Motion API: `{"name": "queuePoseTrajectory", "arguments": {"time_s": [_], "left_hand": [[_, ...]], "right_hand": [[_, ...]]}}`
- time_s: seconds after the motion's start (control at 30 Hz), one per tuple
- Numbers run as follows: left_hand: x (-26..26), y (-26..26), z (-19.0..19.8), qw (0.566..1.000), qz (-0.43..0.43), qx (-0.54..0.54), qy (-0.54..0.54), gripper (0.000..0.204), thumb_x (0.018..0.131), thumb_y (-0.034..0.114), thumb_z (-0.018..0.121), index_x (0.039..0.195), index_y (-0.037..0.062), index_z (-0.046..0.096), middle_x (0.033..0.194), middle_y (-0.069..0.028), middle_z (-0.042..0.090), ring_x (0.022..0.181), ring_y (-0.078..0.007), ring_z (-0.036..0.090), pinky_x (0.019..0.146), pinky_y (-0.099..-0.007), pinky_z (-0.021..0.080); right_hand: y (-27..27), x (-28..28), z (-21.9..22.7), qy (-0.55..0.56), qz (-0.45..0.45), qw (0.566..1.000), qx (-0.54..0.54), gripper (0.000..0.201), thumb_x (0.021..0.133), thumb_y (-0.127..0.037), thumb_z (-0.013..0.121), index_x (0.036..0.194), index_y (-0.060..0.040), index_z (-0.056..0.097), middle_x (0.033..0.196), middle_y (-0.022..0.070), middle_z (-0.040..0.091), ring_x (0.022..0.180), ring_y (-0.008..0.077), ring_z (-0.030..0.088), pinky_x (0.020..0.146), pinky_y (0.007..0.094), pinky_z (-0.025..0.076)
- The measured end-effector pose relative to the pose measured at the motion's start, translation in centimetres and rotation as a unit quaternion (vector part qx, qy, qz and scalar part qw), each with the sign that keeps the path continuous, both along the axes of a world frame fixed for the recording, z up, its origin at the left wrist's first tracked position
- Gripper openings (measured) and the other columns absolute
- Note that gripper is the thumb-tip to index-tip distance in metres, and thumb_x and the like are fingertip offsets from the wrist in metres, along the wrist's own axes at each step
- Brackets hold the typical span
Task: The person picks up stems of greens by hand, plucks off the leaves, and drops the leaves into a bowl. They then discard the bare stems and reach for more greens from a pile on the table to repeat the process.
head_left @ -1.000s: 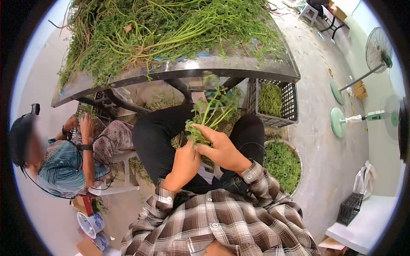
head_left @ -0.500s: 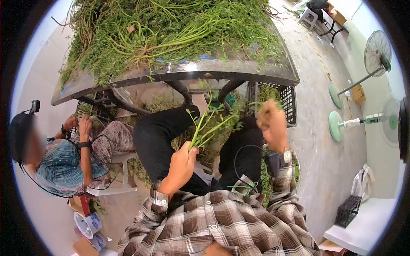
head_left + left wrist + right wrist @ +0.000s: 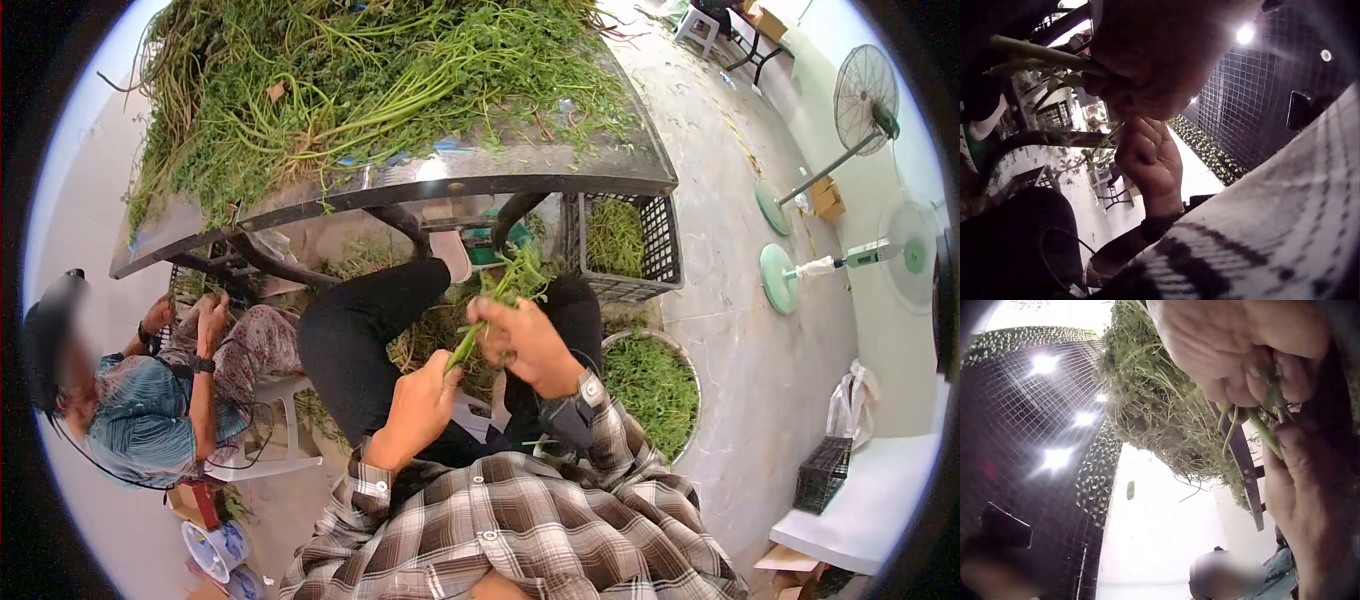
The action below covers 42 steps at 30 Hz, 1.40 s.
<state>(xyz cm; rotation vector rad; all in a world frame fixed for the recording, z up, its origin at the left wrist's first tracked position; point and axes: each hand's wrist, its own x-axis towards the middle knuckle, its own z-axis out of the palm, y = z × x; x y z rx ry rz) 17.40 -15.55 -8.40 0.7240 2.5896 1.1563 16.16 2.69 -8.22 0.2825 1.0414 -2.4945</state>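
Observation:
Over my lap my left hand [image 3: 420,405] grips the lower ends of a small bunch of green leafy stems [image 3: 462,352], which slant up and to the right. Just above it, my right hand [image 3: 525,345] has its fingers curled at the same bunch, leaves showing beyond its knuckles. Seen from the right wrist, the curled fingers of the right hand [image 3: 1229,344] pinch a green piece of the stems [image 3: 1264,431], close to the left hand [image 3: 1297,469]. In the dark left wrist view, thick stem ends [image 3: 1041,53] stick out of the left hand [image 3: 1166,56].
A table [image 3: 400,190] heaped with greens [image 3: 400,80] stands ahead. Below its right end sits a black crate [image 3: 660,240] of stems, and beside my right leg a round basket [image 3: 690,375] of leaves. Another person [image 3: 150,400] sits at left. Fans [image 3: 865,100] stand at right.
My right hand went from the bunch out right toward the crate, then came back to the stems. The left hand kept its hold. Fewer leaves show low on the bunch than a second ago.

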Motion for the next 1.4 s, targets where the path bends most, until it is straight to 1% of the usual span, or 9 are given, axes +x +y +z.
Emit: {"name": "queuePoseTrajectory", "arguments": {"time_s": [0.27,0.33,0.5,0.77,0.83,0.93,1.1,1.23,1.4], "left_hand": [[0.4,-1.2,1.4,0.997,-0.028,0.035,-0.055,0.015,0.09,0.016,0.046,0.087,0.0016,0.049,0.065,-0.0218,0.052,0.061,-0.0419,0.052,0.052,-0.0438,0.04],[0.7,-2.5,1.1,0.993,0.033,0.042,-0.11,0.018,0.091,0.016,0.045,0.084,0.0009,0.051,0.064,-0.0209,0.051,0.06,-0.0401,0.053,0.052,-0.0402,0.04],[0.1,-1.6,-0.4,0.983,0.037,0.124,-0.128,0.032,0.095,0.028,0.042,0.079,0.0015,0.049,0.056,-0.003,0.042,0.049,-0.0102,0.04,0.048,-0.0264,0.034],[-0.7,0.1,-0.1,0.918,0.055,0.28,-0.274,0.036,0.094,0.036,0.043,0.083,0.0025,0.049,0.056,0.005,0.034,0.048,-0.0034,0.03,0.044,-0.0201,0.024],[-0.7,0.1,-0.1,0.918,0.056,0.279,-0.277,0.036,0.094,0.036,0.043,0.083,0.0025,0.049,0.057,0.005,0.034,0.048,-0.0033,0.03,0.044,-0.0201,0.024],[-0.6,0.4,0.0,0.915,0.059,0.28,-0.284,0.036,0.094,0.037,0.043,0.082,0.0028,0.048,0.057,0.0049,0.035,0.048,-0.0031,0.03,0.044,-0.0201,0.024],[-0.4,1.3,0.1,0.918,0.047,0.266,-0.29,0.035,0.094,0.035,0.043,0.081,0.0034,0.048,0.059,0.0045,0.035,0.05,-0.0035,0.031,0.045,-0.0204,0.025],[-0.3,1.2,0.4,0.937,0.047,0.234,-0.254,0.032,0.094,0.032,0.043,0.081,0.0034,0.049,0.059,0.0038,0.038,0.052,-0.0041,0.033,0.047,-0.0207,0.027],[0.0,1.3,0.3,0.956,0.049,0.209,-0.199,0.031,0.095,0.03,0.043,0.081,0.0026,0.05,0.058,0.0017,0.041,0.052,-0.006,0.037,0.048,-0.0221,0.031]], "right_hand": [[14.6,-2.4,-8.2,0.063,-0.338,0.932,-0.112,0.012,0.086,-0.016,0.055,0.081,-0.0069,0.05,0.052,-0.0055,0.034,0.041,0.0054,0.03,0.038,0.0202,0.024],[17.8,-0.5,-5.2,-0.016,-0.474,0.873,0.112,0.011,0.086,-0.016,0.054,0.081,-0.0083,0.048,0.052,-0.0045,0.034,0.041,0.0055,0.03,0.038,0.0205,0.024],[19.3,5.5,-3.9,-0.066,-0.464,0.839,0.277,0.013,0.088,-0.02,0.052,0.08,-0.0094,0.047,0.054,-0.0044,0.037,0.042,0.0057,0.032,0.038,0.0212,0.024],[25.4,23.9,-20.5,-0.257,-0.34,0.75,0.506,0.024,0.084,-0.028,0.056,0.086,-0.0048,0.053,0.068,0.0067,0.055,0.057,0.0143,0.053,0.049,0.0261,0.043],[25.5,25.9,-23.6,-0.148,-0.155,0.469,0.857,0.039,0.081,-0.029,0.057,0.105,0.0019,0.053,0.088,0.0178,0.062,0.079,0.03,0.061,0.071,0.0356,0.048],[24.8,23.8,-20.2,-0.134,-0.155,0.55,0.81,0.049,0.08,-0.029,0.056,0.116,0.0035,0.05,0.1,0.0231,0.06,0.097,0.0409,0.054,0.086,0.0418,0.042],[15.8,12.0,-7.0,-0.018,-0.265,0.837,0.478,0.023,0.087,-0.015,0.051,0.1,0.0006,0.061,0.084,0.0053,0.064,0.068,0.0084,0.057,0.062,0.0218,0.047],[8.1,7.0,0.3,0.302,-0.17,0.712,0.61,0.011,0.078,-0.008,0.059,0.087,-0.0018,0.061,0.079,0.0115,0.057,0.076,0.0252,0.056,0.069,0.032,0.045],[1.5,5.0,0.3,0.271,-0.047,0.832,0.482,0.019,0.079,-0.015,0.061,0.091,-0.0003,0.059,0.079,0.0152,0.056,0.067,0.0283,0.055,0.062,0.0333,0.045]]}}
